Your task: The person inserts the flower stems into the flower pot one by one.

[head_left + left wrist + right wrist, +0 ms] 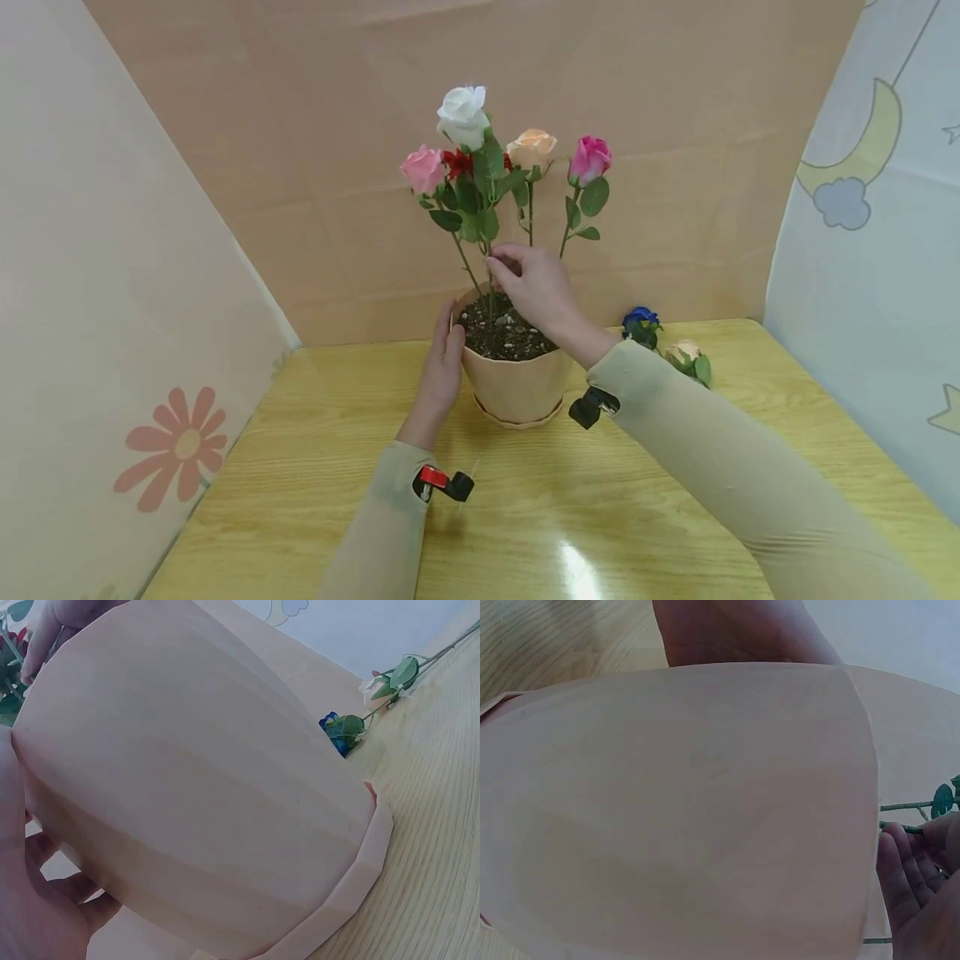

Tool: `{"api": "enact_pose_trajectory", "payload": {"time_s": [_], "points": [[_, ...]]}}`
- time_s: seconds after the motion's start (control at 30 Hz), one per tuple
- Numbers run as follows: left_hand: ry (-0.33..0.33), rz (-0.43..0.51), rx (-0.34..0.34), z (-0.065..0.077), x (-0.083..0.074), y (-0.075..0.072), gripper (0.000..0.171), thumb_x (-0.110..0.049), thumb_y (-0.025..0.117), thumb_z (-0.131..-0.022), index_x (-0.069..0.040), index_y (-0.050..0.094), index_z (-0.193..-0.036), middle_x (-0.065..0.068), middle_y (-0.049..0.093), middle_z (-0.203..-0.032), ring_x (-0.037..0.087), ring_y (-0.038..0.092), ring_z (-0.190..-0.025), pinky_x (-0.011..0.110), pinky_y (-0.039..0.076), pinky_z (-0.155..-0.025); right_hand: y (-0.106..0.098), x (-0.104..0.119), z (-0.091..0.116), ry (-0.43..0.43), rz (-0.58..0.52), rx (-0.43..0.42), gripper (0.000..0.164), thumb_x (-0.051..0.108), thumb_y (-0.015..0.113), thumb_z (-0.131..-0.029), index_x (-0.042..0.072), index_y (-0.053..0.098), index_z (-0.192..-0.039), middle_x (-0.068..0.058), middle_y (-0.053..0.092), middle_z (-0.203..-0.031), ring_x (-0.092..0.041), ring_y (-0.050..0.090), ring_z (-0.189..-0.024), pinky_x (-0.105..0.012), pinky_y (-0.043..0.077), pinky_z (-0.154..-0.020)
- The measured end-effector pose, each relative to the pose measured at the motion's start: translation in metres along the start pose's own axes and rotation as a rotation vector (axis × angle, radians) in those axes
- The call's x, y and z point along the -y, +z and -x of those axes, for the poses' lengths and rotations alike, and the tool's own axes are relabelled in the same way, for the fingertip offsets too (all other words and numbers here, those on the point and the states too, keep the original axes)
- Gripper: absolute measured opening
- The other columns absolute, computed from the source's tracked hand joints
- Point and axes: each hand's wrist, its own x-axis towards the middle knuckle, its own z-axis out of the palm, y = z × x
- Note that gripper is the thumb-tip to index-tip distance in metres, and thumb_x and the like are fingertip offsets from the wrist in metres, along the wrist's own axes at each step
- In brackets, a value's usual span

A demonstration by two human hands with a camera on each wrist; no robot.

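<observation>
A white artificial rose stands tallest in a beige flower pot filled with dark, pebbly soil. My right hand pinches the white rose's stem between thumb and fingertips, above the soil; in the right wrist view the fingers close on a green stem just past the rim. My left hand holds the pot's left side near the rim, its fingers reaching around the wall in the left wrist view. Around the white rose stand a light pink rose, a peach rose, a hot pink rose and partly hidden red blooms.
A blue rose and another peach rose lie on the wooden table right of the pot, partly behind my right forearm. The pot stands on a matching saucer. A beige backdrop rises behind, with patterned panels at both sides.
</observation>
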Motion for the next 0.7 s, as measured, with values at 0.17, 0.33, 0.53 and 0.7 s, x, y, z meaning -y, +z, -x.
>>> {"api": "enact_pose_trajectory", "payload": {"time_s": [0.17,0.33,0.53,0.7], "points": [[-0.009,-0.007,-0.001,0.0,-0.001,0.0,0.062,-0.046,0.034,-0.121,-0.027,0.021,-0.179,0.005,0.024,-0.182,0.033,0.027,-0.164,0.057,0.024,-0.131,0.003,-0.002,0.0,-0.002,0.012,0.001,0.024,0.02,0.065,-0.114,0.004,0.08,-0.122,-0.015,0.077,-0.092,-0.024,0.072,-0.083,-0.044,0.057,-0.082],[-0.018,-0.013,-0.001,0.001,-0.001,-0.001,0.062,-0.046,0.034,-0.121,-0.028,0.021,-0.179,0.006,0.025,-0.181,0.034,0.028,-0.164,0.059,0.024,-0.131,0.009,-0.007,0.004,-0.025,0.048,0.027,0.024,0.02,0.065,-0.114,0.005,0.081,-0.123,-0.011,0.078,-0.092,-0.021,0.073,-0.083,-0.042,0.059,-0.08],[-0.013,-0.015,-0.002,0.0,-0.001,0.001,0.062,-0.045,0.035,-0.121,-0.026,0.021,-0.179,0.008,0.026,-0.181,0.035,0.031,-0.163,0.059,0.025,-0.131,0.011,-0.008,0.006,-0.041,0.071,0.028,0.023,0.02,0.065,-0.114,0.005,0.081,-0.123,-0.008,0.078,-0.09,-0.021,0.073,-0.081,-0.043,0.058,-0.078],[0.001,0.001,0.0,0.0,-0.002,-0.001,0.061,-0.041,0.035,-0.122,-0.023,0.021,-0.178,0.009,0.025,-0.181,0.034,0.028,-0.164,0.057,0.024,-0.131,0.012,-0.008,0.006,-0.058,0.081,0.035,0.024,0.019,0.064,-0.114,0.004,0.08,-0.125,-0.01,0.078,-0.09,-0.022,0.072,-0.08,-0.043,0.058,-0.078]]}}
